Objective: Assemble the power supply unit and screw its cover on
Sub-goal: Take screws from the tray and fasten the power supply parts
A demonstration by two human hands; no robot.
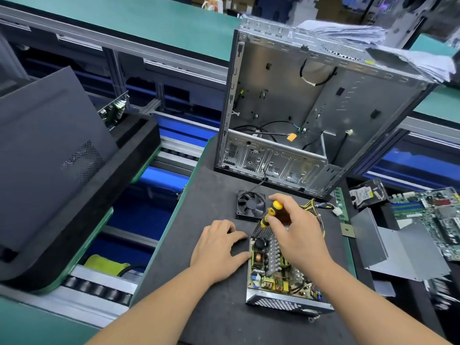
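Right hand (297, 235): wrapped round the yellow-and-black-handled screwdriver (271, 212), tip angled down into the far left corner of the open grey metal power supply unit (278, 272), likely on a board screw.
Left hand (217, 247): spread flat on the black desk mat (199, 200), fingertips against the unit's left wall, bracing against sliding.
Unit: near edge of the desk, circuit board and heatsink exposed inside.
Cover: bent grey sheet-metal panel (388, 247), off, at the desk's right edge.
Loose black square fan (251, 204): just beyond the unit.
Open silver computer case (311, 100): far edge, only cables inside.

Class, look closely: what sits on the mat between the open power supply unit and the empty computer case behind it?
A small black fan, in the head view.
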